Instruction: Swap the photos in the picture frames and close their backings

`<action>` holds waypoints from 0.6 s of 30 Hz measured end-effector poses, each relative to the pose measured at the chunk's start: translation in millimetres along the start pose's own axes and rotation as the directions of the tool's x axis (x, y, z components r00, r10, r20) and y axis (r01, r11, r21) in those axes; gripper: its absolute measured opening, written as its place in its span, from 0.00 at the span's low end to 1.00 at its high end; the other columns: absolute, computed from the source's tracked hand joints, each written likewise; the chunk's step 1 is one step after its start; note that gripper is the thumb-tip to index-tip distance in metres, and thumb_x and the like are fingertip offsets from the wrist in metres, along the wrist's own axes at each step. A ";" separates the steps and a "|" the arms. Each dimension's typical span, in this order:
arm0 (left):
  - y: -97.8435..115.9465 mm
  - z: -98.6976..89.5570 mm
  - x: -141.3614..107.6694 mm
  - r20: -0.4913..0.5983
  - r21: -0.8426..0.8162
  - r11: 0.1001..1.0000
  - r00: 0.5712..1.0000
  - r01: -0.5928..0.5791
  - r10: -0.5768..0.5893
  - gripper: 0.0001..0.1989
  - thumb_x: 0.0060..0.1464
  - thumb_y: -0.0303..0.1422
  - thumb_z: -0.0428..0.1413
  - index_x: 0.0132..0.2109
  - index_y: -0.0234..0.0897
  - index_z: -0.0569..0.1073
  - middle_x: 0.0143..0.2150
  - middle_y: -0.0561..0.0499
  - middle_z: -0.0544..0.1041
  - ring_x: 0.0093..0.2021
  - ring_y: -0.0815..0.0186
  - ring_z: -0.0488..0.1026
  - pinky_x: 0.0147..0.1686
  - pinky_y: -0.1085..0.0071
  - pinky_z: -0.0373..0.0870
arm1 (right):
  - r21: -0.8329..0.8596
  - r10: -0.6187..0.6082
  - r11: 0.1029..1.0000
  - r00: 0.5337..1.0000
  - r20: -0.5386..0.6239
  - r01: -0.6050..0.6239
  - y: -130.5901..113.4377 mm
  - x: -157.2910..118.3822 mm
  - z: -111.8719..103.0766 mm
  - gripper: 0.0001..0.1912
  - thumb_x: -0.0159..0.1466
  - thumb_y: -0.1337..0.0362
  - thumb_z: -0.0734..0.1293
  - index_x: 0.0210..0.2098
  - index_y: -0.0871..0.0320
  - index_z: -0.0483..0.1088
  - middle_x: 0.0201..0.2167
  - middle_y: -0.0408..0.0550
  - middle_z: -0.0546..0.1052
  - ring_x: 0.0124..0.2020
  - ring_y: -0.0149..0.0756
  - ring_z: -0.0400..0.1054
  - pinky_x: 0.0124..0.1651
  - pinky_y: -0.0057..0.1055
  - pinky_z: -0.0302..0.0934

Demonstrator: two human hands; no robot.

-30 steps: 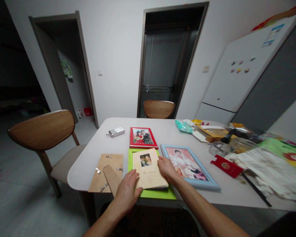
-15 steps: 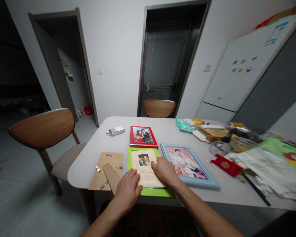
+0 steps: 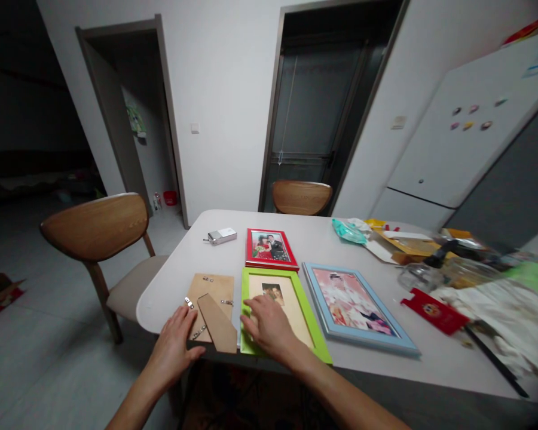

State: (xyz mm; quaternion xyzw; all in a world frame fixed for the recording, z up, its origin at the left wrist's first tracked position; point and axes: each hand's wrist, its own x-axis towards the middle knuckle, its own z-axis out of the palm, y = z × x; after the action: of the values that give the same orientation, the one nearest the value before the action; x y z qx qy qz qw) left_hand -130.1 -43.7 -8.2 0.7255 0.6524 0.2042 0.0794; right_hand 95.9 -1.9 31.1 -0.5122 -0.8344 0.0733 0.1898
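Note:
My left hand is at the left edge of a brown frame backing board, its fingertips by a metal clip and its thumb apart. The board lies stand side up, with a strut and several metal clips. My right hand rests over a light green picture frame, fingers loosely spread across its left side. Within that frame is a cream sheet with a small photo, which the hand partly covers. To the right lies a blue frame with a portrait; beyond the green one, a red frame with a couple's photo.
A silver box-shaped object sits at the back left of the table. The right side holds a red packet, a black strip, white cloth and plastic packaging. A wooden chair stands at left.
My left hand has moved left from the green frame to the backing board. My right hand has shifted to the green frame's left side. The cream sheet now sits within the frame's border.

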 end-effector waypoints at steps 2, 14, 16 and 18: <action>-12.1 5.2 1.0 -0.046 0.013 1.000 0.999 -0.008 0.009 0.29 0.39 0.31 0.56 0.51 0.34 0.62 0.57 0.41 0.59 0.57 0.55 0.55 0.54 0.58 0.53 | 0.001 -0.073 0.997 0.997 0.031 0.073 -24.6 2.7 9.5 0.19 0.56 0.54 0.58 0.42 0.56 0.65 0.36 0.51 0.69 0.41 0.40 0.58 0.43 0.34 0.49; 15.8 -6.4 11.1 -0.274 -0.089 0.976 0.947 -0.198 0.167 0.24 0.36 0.34 0.60 0.45 0.37 0.67 0.48 0.43 0.70 0.48 0.56 0.66 0.47 0.59 0.64 | 0.309 -0.079 0.945 0.991 -0.108 0.109 -25.3 3.2 8.6 0.23 0.45 0.67 0.64 0.43 0.57 0.64 0.37 0.49 0.65 0.40 0.37 0.58 0.43 0.32 0.53; 37.5 -3.1 13.6 -0.271 -0.124 0.961 0.940 -0.246 0.206 0.25 0.36 0.33 0.61 0.45 0.36 0.67 0.48 0.42 0.69 0.49 0.56 0.65 0.48 0.59 0.64 | 0.319 -0.077 0.941 0.990 -0.122 0.112 -7.8 -7.5 -6.8 0.22 0.45 0.69 0.63 0.41 0.57 0.65 0.37 0.48 0.65 0.40 0.37 0.58 0.44 0.33 0.53; 60.8 4.3 17.1 -0.242 -0.162 0.944 0.939 -0.287 0.244 0.25 0.36 0.32 0.61 0.45 0.35 0.67 0.49 0.41 0.69 0.49 0.57 0.65 0.48 0.59 0.64 | 0.316 -0.057 0.944 0.992 -0.114 0.091 12.1 -20.3 -20.7 0.21 0.45 0.70 0.62 0.40 0.57 0.66 0.37 0.48 0.66 0.40 0.38 0.58 0.44 0.34 0.53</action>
State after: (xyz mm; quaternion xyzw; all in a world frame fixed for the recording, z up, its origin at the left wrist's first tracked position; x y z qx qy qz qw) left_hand -71.7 -34.6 14.4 0.7690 0.5297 0.3543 0.0497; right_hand 122.2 -15.7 41.4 -0.4459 -0.8191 0.1742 0.3159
